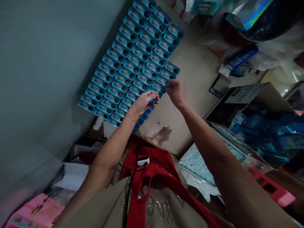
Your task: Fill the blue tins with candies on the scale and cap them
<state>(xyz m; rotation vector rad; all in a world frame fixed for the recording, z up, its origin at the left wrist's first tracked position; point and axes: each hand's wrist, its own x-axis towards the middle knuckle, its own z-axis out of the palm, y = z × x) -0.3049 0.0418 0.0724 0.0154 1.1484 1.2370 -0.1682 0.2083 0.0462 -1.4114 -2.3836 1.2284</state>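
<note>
Many small blue packets [133,60] lie in tight rows on a beige table top [190,79], forming a long block against the grey wall. My left hand [142,103] rests on the near end of the block, fingers curled over a blue packet [152,101]. My right hand [174,90] pinches the edge of another blue packet [163,88] in the nearest row. The two hands are a few centimetres apart.
A grey wall [47,63] runs along the left. An open cardboard box [247,98] with blue packets stands at the right. A tray of pale pellets [197,164] and a pink plastic piece [273,188] lie near the front. Clutter and bags [237,19] fill the far right.
</note>
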